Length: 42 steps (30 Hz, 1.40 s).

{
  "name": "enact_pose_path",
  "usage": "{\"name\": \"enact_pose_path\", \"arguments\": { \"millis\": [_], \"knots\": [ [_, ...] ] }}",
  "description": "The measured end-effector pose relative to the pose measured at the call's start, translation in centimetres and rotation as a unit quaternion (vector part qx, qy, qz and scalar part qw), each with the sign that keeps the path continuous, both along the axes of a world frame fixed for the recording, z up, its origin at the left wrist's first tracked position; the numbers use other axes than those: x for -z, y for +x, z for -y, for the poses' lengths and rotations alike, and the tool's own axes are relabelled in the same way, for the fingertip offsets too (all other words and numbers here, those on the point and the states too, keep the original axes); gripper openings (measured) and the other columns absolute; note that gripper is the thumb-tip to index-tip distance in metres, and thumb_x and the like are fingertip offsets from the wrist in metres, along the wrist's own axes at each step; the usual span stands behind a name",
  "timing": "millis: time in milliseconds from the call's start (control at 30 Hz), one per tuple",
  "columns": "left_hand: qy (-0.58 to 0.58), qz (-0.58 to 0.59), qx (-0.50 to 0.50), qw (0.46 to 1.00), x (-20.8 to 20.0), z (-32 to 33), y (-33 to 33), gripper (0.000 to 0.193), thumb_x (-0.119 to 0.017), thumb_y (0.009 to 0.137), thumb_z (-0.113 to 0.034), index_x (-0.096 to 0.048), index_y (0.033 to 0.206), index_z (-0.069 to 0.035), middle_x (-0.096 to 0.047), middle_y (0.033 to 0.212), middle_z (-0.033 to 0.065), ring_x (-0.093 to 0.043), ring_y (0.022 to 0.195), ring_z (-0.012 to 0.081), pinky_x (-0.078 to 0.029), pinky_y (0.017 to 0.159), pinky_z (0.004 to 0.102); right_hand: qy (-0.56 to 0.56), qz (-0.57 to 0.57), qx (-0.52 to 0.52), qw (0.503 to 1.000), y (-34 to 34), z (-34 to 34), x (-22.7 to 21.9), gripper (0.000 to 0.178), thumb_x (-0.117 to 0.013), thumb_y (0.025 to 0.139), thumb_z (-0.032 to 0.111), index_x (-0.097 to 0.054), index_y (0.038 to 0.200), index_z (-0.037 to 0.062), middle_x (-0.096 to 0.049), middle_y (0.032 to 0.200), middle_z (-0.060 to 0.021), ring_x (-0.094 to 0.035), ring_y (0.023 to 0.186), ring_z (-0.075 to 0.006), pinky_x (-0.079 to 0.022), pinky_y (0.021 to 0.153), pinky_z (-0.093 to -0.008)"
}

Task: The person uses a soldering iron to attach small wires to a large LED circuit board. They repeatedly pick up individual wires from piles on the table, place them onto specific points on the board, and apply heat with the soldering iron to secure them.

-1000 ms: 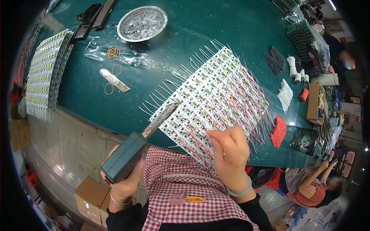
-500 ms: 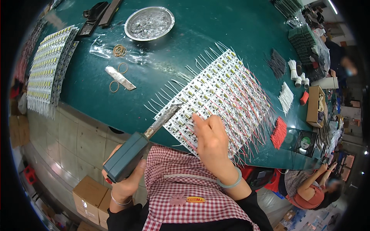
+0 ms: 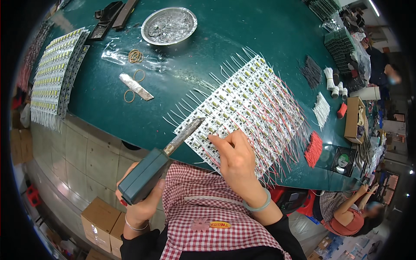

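My left hand [image 3: 145,195] is wrapped round the dark green body of a soldering gun [image 3: 145,175]. Its long, greyish metal tip reaches over the near left part of a white circuit board panel [image 3: 242,93]. Rows of small yellowish components cover the panel; white wires stick out along its far left edge, and red and white wires lie across its right part. Bent over the panel's near side is my right hand [image 3: 238,158], fingers drawn together, fingertips down at the board close to the iron's tip. What they pinch is too small to make out.
A silver bowl [image 3: 169,27] stands at the far side of the green table. Rubber bands [image 3: 135,56] and a flat silvery bar [image 3: 135,86] lie left of the panel. Stacked panels [image 3: 54,78] are far left. Red wires [image 3: 313,149] and a cardboard box [image 3: 354,120] sit right.
My right hand's fingertips have shifted left along the panel, to a spot nearer its near left edge. The soldering gun in my left hand has barely moved.
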State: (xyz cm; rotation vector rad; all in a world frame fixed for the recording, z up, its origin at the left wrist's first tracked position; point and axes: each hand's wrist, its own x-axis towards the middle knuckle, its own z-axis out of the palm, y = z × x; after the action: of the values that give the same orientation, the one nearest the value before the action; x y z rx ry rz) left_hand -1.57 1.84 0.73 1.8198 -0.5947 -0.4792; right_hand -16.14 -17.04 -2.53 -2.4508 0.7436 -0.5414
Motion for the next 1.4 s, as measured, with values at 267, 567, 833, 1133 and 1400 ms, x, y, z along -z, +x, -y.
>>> {"name": "enact_pose_path", "arguments": {
  "millis": [267, 567, 833, 1133, 1400],
  "knots": [
    [-0.007, 0.002, 0.008, 1.0, 0.0, -0.1, 0.0, 0.032, -0.077, 0.067, 0.0, -0.069, 0.097, 0.008, -0.069, 0.091, 0.0148, -0.067, 0.078, 0.0205, -0.053, 0.069, 0.0298, 0.015, 0.013, 0.002, 1.0, 0.0, -0.1, -0.1, 0.028, -0.064, 0.078, -0.005, -0.07, 0.103, 0.007, -0.049, 0.08, -0.0076, -0.053, 0.074, -0.0259, -0.044, 0.064, -0.0379],
    [0.008, 0.062, 0.081, 0.995, -0.8, 0.3, 0.0, 0.024, -0.077, 0.067, 0.003, -0.07, 0.09, 0.006, -0.07, 0.09, 0.0163, -0.069, 0.075, 0.024, -0.054, 0.066, 0.0309, -0.031, 0.084, 0.036, 0.995, -0.1, 0.1, 0.4, 0.024, -0.07, 0.076, -0.008, -0.067, 0.098, 0.0018, -0.049, 0.075, -0.0088, -0.052, 0.069, -0.0256, -0.042, 0.058, -0.0373],
    [0.016, 0.069, 0.138, 0.988, 0.0, 0.1, 0.1, 0.028, -0.077, 0.07, -0.003, -0.069, 0.096, 0.003, -0.066, 0.092, 0.0096, -0.065, 0.078, 0.0173, -0.051, 0.068, 0.027, -0.03, 0.064, 0.038, 0.997, 0.0, -0.1, 0.5, 0.024, -0.069, 0.076, -0.008, -0.067, 0.098, 0.002, -0.048, 0.076, -0.0087, -0.052, 0.07, -0.0258, -0.043, 0.058, -0.0377],
    [0.009, 0.063, 0.125, 0.99, -0.3, 1.1, -0.2, 0.021, -0.075, 0.067, 0.006, -0.069, 0.088, 0.005, -0.068, 0.088, 0.015, -0.068, 0.073, 0.0233, -0.053, 0.064, 0.0299, -0.034, 0.059, 0.044, 0.997, 0.0, -0.1, 0.8, 0.023, -0.069, 0.076, -0.007, -0.068, 0.097, 0.0022, -0.046, 0.076, -0.0085, -0.052, 0.07, -0.0252, -0.043, 0.057, -0.0369],
    [0.028, 0.045, 0.126, 0.991, -0.2, 1.0, -0.1, 0.018, -0.074, 0.064, 0.005, -0.065, 0.079, 0.005, -0.066, 0.082, 0.0153, -0.066, 0.069, 0.0227, -0.051, 0.061, 0.0297, -0.045, 0.063, 0.044, 0.996, 0.1, 0.0, 0.9, 0.022, -0.07, 0.076, -0.006, -0.067, 0.096, 0.0028, -0.045, 0.075, -0.0081, -0.051, 0.069, -0.0243, -0.042, 0.056, -0.0362]
  ]
}}
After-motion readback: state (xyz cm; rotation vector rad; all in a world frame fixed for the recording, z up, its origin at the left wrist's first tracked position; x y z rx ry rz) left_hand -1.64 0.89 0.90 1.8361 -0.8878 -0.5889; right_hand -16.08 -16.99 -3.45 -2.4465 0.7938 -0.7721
